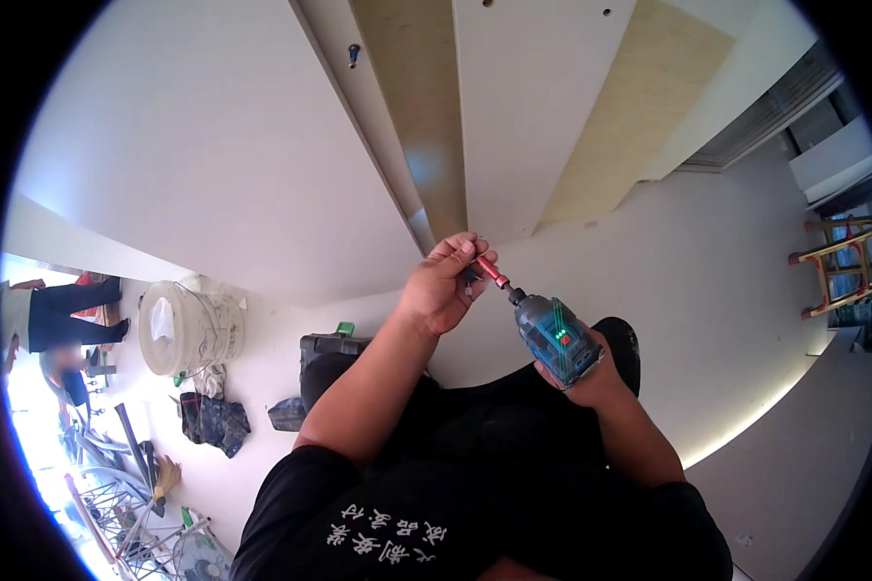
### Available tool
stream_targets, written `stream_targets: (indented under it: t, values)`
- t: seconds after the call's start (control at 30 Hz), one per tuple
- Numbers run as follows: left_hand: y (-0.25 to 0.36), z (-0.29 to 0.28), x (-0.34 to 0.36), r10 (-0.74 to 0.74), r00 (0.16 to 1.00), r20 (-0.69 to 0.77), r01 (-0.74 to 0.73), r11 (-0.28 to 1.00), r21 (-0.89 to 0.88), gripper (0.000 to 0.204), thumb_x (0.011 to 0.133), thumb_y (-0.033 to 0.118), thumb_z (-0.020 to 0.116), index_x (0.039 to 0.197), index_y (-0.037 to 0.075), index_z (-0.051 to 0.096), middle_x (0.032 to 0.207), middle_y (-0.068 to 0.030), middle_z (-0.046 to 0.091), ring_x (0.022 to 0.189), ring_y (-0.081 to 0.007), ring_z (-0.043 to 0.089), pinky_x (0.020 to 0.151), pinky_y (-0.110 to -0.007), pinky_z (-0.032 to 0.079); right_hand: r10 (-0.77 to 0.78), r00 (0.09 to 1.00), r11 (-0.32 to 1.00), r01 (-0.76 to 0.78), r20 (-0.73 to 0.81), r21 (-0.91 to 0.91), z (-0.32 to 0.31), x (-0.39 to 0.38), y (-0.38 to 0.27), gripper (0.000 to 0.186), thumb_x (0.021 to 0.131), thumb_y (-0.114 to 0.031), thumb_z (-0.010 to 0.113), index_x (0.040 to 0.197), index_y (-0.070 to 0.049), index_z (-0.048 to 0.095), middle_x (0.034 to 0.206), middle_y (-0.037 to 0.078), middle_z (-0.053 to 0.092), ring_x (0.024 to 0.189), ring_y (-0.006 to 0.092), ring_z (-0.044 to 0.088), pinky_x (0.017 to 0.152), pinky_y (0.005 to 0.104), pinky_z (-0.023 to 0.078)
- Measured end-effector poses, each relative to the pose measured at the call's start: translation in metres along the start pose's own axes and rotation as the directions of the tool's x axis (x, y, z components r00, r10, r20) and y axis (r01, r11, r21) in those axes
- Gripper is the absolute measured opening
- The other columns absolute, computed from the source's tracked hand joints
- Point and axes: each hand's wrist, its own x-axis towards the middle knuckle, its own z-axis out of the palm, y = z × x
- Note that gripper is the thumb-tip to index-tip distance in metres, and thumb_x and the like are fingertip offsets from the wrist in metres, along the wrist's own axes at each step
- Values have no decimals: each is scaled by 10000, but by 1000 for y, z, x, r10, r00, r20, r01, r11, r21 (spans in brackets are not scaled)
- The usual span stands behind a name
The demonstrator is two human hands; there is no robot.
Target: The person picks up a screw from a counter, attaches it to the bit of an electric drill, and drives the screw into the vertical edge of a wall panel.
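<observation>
In my right hand (596, 373) is a blue and black cordless impact driver (555, 339), with small green and red lights glowing on it. A red bit holder (493, 271) sticks out from its front, pointing up and to the left. My left hand (446, 281) is closed, with thumb and forefinger pinched at the tip of that bit holder. Small bluish metal pieces (470, 283) show among its lower fingers; their kind is too small to tell. Ahead of my hands stand white panels (543, 107). A dark bolt-like fastener (354, 55) sits in the narrow panel on the left.
A white bucket (170, 329) stands on the left, near another person (68, 315). A black toolbox (329, 346) and dark cloth (215, 423) lie on the floor. Farther left are a broom (165, 479) and a fan (201, 559). At the right stands a yellow stepladder (848, 266).
</observation>
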Motion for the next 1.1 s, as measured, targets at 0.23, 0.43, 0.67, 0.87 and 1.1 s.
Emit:
stream_targets:
  t: [0.23, 0.43, 0.67, 0.87, 1.1]
  values:
    - [-6, 11, -7, -96, 969, -228, 107, 993, 39, 243, 1102, 252, 485, 1217, 81, 614, 1091, -64, 699, 965, -183, 706, 758, -293, 613, 64, 998, 997, -64, 11, -44, 0, 2, 25, 641, 758, -111, 858, 1333, -29, 587, 1043, 98, 739, 908, 174, 723, 846, 315, 563]
    - [-28, -34, -1, -216, 939, -268, 272, 942, 195, 362, 1074, 396, 548, 1179, 65, 651, 908, -31, 652, 715, -114, 588, 603, -244, 500, -17, 987, 958, 63, 163, -279, -7, 4, 24, 718, 706, -162, 863, 1361, -64, 586, 1205, 175, 704, 1096, 353, 698, 949, 408, 550]
    - [-10, -60, 22, 194, 874, -446, 314, 476, 821, 463, 992, 470, 680, 1118, 25, 710, 885, -42, 679, 675, -159, 560, 649, -338, 503, 26, 910, 821, 216, 414, -528, -13, 32, 51, 843, 705, -151, 837, 1456, -89, 459, 1248, 161, 610, 1142, 379, 632, 964, 447, 527]
    - [80, 27, 55, 19, 932, 361, -172, -854, 491, 214, 922, 275, 683, 1023, 95, 741, 1030, -94, 700, 886, -266, 714, 713, -417, 581, 123, 879, 645, 281, 460, -711, 3, 88, 138, 609, 740, -50, 758, 1305, -63, 532, 1175, 156, 616, 1064, 372, 662, 894, 462, 554]
    - [103, 65, 123, -315, 932, 182, -254, -921, -295, 271, 887, 360, 691, 923, 103, 770, 1055, -50, 673, 1044, -242, 655, 837, -388, 536, 260, 810, 540, 329, 525, -775, 45, 122, 249, 450, 791, -35, 694, 1214, -57, 542, 1177, 151, 625, 1075, 345, 673, 883, 457, 564]
